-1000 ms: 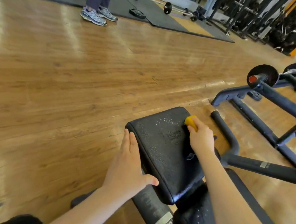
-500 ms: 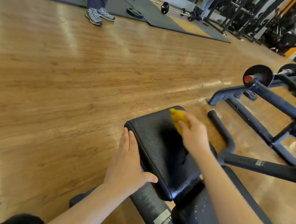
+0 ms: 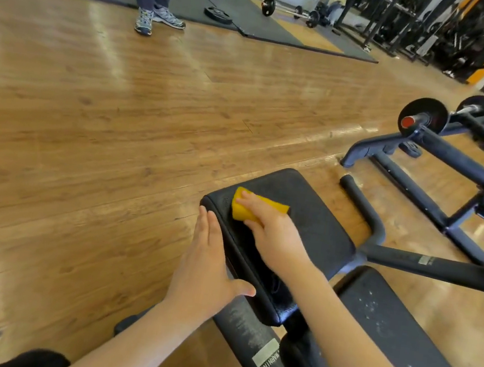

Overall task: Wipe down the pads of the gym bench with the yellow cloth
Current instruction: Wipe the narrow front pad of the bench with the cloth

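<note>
The black seat pad [image 3: 315,223] of the gym bench lies in front of me, with the longer back pad [image 3: 393,332] below it to the right. My right hand [image 3: 273,236] presses the yellow cloth [image 3: 250,207] onto the seat pad near its far left corner, fingers curled over the cloth. My left hand [image 3: 208,268] lies flat against the pad's left edge with straight fingers and the thumb on the pad's side. The bench frame [image 3: 249,332] runs under both pads.
A black handle bar [image 3: 364,205] curves up right of the seat pad. A dark machine frame [image 3: 441,154] with a weight plate [image 3: 423,116] stands at the right. A person's legs and shoes [image 3: 154,18] stand far off, near a barbell [image 3: 267,2] on mats. Wooden floor lies to the left.
My right hand has swept the yellow cloth from the pad's far right corner across to its far left corner. The left hand has stayed on the pad's left edge.
</note>
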Action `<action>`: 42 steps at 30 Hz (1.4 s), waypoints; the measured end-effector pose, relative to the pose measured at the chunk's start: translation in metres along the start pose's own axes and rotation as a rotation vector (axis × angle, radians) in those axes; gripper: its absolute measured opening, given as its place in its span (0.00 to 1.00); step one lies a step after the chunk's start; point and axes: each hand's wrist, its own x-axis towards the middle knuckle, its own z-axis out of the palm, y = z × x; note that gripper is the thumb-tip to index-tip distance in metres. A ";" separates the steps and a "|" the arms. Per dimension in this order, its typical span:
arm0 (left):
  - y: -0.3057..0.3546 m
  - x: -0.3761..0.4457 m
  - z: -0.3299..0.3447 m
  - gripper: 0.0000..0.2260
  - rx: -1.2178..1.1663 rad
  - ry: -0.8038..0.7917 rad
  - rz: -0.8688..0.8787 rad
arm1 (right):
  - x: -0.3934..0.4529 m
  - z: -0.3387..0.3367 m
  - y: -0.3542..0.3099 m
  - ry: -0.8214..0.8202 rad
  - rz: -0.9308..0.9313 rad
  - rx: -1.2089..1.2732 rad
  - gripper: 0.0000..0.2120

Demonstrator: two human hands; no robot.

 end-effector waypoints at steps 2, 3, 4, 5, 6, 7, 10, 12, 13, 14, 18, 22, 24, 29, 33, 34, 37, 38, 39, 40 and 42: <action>0.001 -0.001 -0.001 0.62 -0.014 0.002 0.001 | -0.015 -0.001 -0.004 -0.037 -0.060 0.026 0.20; 0.002 -0.001 -0.002 0.62 -0.024 0.004 -0.001 | -0.018 -0.005 -0.004 -0.055 -0.050 0.083 0.20; 0.002 -0.001 -0.002 0.62 -0.037 0.004 -0.004 | -0.019 -0.012 -0.005 -0.055 -0.017 0.168 0.19; 0.003 -0.001 -0.002 0.62 -0.051 0.003 -0.011 | -0.016 -0.021 -0.004 -0.024 0.026 0.252 0.18; 0.003 -0.001 -0.002 0.62 -0.066 0.003 -0.018 | -0.009 -0.031 0.001 0.032 0.064 0.285 0.17; 0.003 -0.002 -0.002 0.62 -0.076 0.004 -0.021 | 0.000 -0.041 0.008 0.102 0.099 0.247 0.16; 0.004 -0.001 0.000 0.62 -0.077 0.008 -0.013 | 0.037 -0.066 0.041 0.203 0.267 -0.048 0.15; 0.004 0.000 0.001 0.62 -0.073 0.010 -0.011 | 0.055 -0.068 0.056 0.154 0.366 -0.134 0.16; 0.003 0.000 0.002 0.62 -0.067 0.014 -0.009 | 0.060 -0.064 0.060 0.135 0.382 -0.147 0.16; 0.002 0.000 0.003 0.62 -0.061 0.019 -0.006 | 0.063 -0.059 0.059 0.135 0.372 -0.155 0.16; 0.000 0.000 0.004 0.62 -0.054 0.020 -0.005 | 0.060 -0.027 0.029 0.087 0.216 -0.060 0.17; 0.003 -0.001 0.001 0.62 -0.044 0.015 -0.035 | 0.038 0.007 -0.008 -0.092 -0.018 0.013 0.17; 0.005 -0.003 0.001 0.62 -0.031 0.026 -0.052 | 0.031 0.011 -0.010 -0.082 -0.080 0.044 0.18; 0.005 -0.004 0.000 0.60 -0.036 0.021 -0.049 | 0.042 -0.010 0.012 -0.069 0.008 0.068 0.21; 0.004 -0.004 0.001 0.59 -0.022 0.021 -0.010 | 0.063 -0.044 0.049 0.143 0.252 -0.074 0.18; 0.004 -0.004 0.002 0.59 -0.023 0.024 -0.005 | 0.068 -0.048 0.053 0.159 0.288 -0.112 0.17; 0.004 -0.003 0.003 0.59 -0.020 0.026 0.000 | 0.077 -0.038 0.034 0.136 0.310 -0.104 0.15; 0.003 -0.003 0.004 0.59 -0.023 0.026 -0.004 | 0.075 -0.028 0.021 0.101 0.279 -0.085 0.15; 0.003 -0.003 0.004 0.60 -0.032 0.024 -0.010 | 0.070 -0.017 0.009 0.054 0.226 -0.055 0.16; 0.002 -0.004 0.003 0.60 -0.043 0.022 -0.015 | 0.061 -0.005 -0.003 0.007 0.151 -0.022 0.15; 0.002 -0.004 0.002 0.60 -0.053 0.025 -0.009 | 0.038 0.011 -0.020 -0.029 -0.010 0.055 0.15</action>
